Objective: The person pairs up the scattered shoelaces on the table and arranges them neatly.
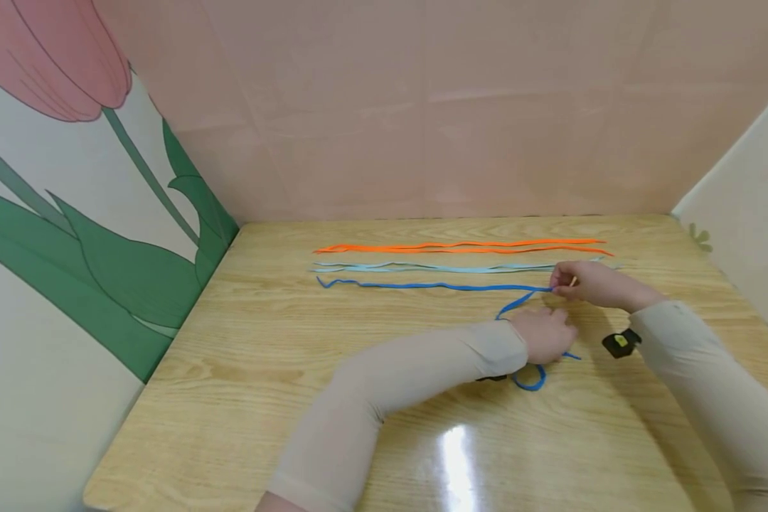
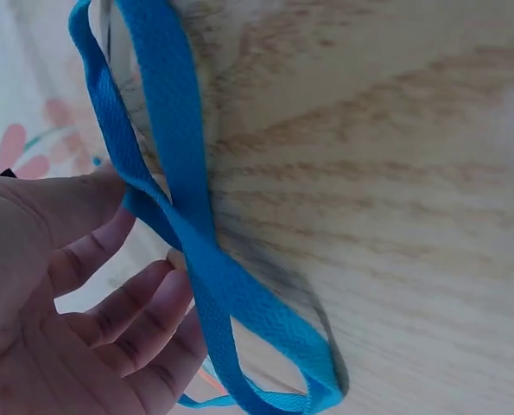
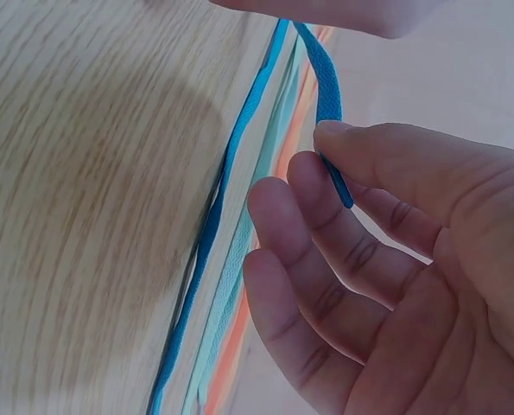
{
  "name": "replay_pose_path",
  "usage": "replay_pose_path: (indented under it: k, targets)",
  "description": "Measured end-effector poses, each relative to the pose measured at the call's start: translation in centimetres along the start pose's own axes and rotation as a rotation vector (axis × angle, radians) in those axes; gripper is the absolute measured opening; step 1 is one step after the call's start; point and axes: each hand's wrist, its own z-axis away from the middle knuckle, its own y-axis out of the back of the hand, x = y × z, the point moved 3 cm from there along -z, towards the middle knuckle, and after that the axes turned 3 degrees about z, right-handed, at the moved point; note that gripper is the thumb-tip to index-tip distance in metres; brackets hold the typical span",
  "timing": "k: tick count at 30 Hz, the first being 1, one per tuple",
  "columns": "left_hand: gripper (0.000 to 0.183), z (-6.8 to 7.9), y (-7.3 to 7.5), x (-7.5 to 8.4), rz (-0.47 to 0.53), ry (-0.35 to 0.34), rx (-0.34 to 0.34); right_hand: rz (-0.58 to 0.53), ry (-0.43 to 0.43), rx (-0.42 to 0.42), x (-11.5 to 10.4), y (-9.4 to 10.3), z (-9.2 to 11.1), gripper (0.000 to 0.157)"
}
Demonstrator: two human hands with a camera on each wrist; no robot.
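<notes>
A flat blue lace (image 1: 435,286) runs across the wooden table, its right part bending back toward my left hand. My right hand (image 1: 592,284) pinches a blue lace tip (image 3: 339,177) between thumb and forefinger, the other fingers loosely curled. Nearer the front, my left hand (image 1: 544,334) holds slack blue lace (image 2: 192,190) at its thumb and forefinger. From there the lace crosses over itself and hangs in a loop (image 1: 530,378). A short blue piece (image 1: 572,355) shows right of the left hand, whose fingertips are partly hidden by the lace in the left wrist view.
Behind the blue lace lie pale teal laces (image 1: 422,268) and, farther back, orange laces (image 1: 454,247), all stretched roughly parallel. A pink backdrop (image 1: 422,142) rises at the table's (image 1: 262,398) rear edge, with printed flower panels at both sides.
</notes>
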Motion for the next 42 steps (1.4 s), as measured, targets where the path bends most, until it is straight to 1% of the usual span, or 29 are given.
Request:
replay_pose_path:
  k: [2, 4, 6, 8, 9, 11, 12, 14, 15, 17, 18, 19, 21, 23, 25, 27, 28, 30, 31, 32, 33, 34, 35, 36, 37, 39, 40, 41, 42]
  targets:
    - [0.03, 0.0, -0.1, -0.1, 0.006, -0.004, -0.017, 0.007, 0.002, 0.005, 0.1, 0.0, -0.1, 0.003]
    - [0.031, -0.1, -0.2, -0.3, -0.007, -0.026, -0.031, 0.006, 0.008, 0.006, 0.2, 0.0, -0.1, 0.003]
    - [0.03, -0.2, -0.3, -0.7, -0.013, -0.07, -0.044, 0.002, 0.014, 0.002, 0.3, 0.0, -0.2, 0.004]
    - [0.024, -0.2, -0.2, -1.4, 0.036, -0.142, -0.052, -0.007, 0.017, -0.002, 0.4, 0.0, -0.3, 0.005]
    - [0.02, -0.1, 0.0, -1.9, 0.075, -0.187, -0.052, -0.009, 0.018, -0.002, 0.5, 0.0, -0.3, 0.005]
    - [0.01, 0.2, 0.4, -3.2, 0.207, -0.25, -0.045, -0.016, 0.016, -0.001, 0.7, 0.1, -0.2, 0.005]
    - [0.006, 0.5, 0.7, -4.0, 0.299, -0.267, -0.036, -0.019, 0.013, 0.002, 0.9, 0.2, -0.2, 0.005]
    - [0.003, 1.4, 1.3, -6.1, 0.485, -0.286, 0.023, -0.028, 0.006, 0.013, 1.2, 0.4, -0.1, 0.005]
    - [0.004, 2.0, 1.6, -7.4, 0.582, -0.27, 0.066, -0.036, 0.003, 0.019, 1.3, 0.6, -0.1, 0.006]
    - [0.009, 3.6, 2.2, -10.4, 0.775, -0.225, 0.178, -0.055, -0.004, 0.037, 1.7, 1.0, 0.1, 0.009]
    - [0.013, 4.6, 2.5, -12.0, 0.898, -0.202, 0.235, -0.07, -0.003, 0.052, 1.8, 1.2, 0.3, 0.011]
    - [0.016, 5.6, 2.7, -13.6, 1.012, -0.183, 0.302, -0.091, 0.003, 0.071, 2.1, 1.6, 0.5, 0.012]
    - [0.021, 7.7, 2.9, -16.9, 1.222, -0.117, 0.434, -0.142, 0.016, 0.124, 2.6, 2.3, 1.0, 0.015]
    - [0.022, 10.0, 3.0, -20.1, 1.403, -0.079, 0.583, -0.239, 0.041, 0.188, 3.3, 3.3, 1.7, 0.015]
    - [0.018, 12.3, 3.0, -23.2, 1.536, -0.044, 0.747, -0.412, 0.088, 0.256, 4.3, 4.4, 2.5, 0.012]
    - [0.014, 14.8, 2.9, -26.1, 1.644, 0.016, 0.914, -0.654, 0.153, 0.313, 5.3, 5.4, 3.2, 0.012]
    - [0.011, 16.1, 2.9, -27.4, 1.705, 0.039, 1.005, -0.779, 0.2, 0.336, 5.8, 5.8, 3.6, 0.014]
    - [0.005, 18.6, 2.6, -29.7, 1.804, 0.12, 1.173, -0.991, 0.27, 0.38, 7.0, 6.6, 4.3, 0.019]
    - [0.004, 19.8, 2.3, -30.8, 1.857, 0.161, 1.245, -1.068, 0.295, 0.404, 7.5, 6.9, 4.7, 0.018]
    - [0.005, 21.0, 2.0, -31.7, 1.903, 0.21, 1.311, -1.103, 0.287, 0.435, 8.1, 7.2, 5.1, 0.017]
    - [0.007, 22.1, 1.5, -32.6, 1.942, 0.258, 1.377, -1.111, 0.27, 0.472, 8.7, 7.4, 5.5, 0.016]
    - [0.007, 23.1, 1.0, -33.4, 1.974, 0.302, 1.431, -1.092, 0.242, 0.513, 9.3, 7.6, 5.8, 0.015]
    - [0.009, 24.1, 0.3, -34.1, 1.995, 0.345, 1.47, -1.021, 0.189, 0.559, 9.8, 7.7, 6.2, 0.014]
    - [0.01, 24.9, -0.4, -34.7, 2.009, 0.39, 1.493, -0.921, 0.13, 0.599, 10.3, 7.8, 6.5, 0.015]
    - [0.011, 25.7, -1.1, -35.2, 2.015, 0.438, 1.499, -0.792, 0.063, 0.623, 10.7, 7.9, 6.8, 0.017]
    - [0.013, 26.7, -2.5, -35.8, 2.006, 0.537, 1.474, -0.543, -0.058, 0.638, 11.4, 7.9, 7.2, 0.022]
    - [0.013, 27.0, -3.2, -35.9, 1.995, 0.581, 1.437, -0.429, -0.106, 0.635, 11.6, 7.9, 7.2, 0.023]
    - [0.015, 27.2, -3.7, -35.9, 1.981, 0.623, 1.396, -0.343, -0.141, 0.627, 11.7, 7.8, 7.3, 0.022]
    - [0.015, 27.3, -4.3, -35.9, 1.981, 0.657, 1.361, -0.296, -0.158, 0.615, 11.8, 7.8, 7.3, 0.018]
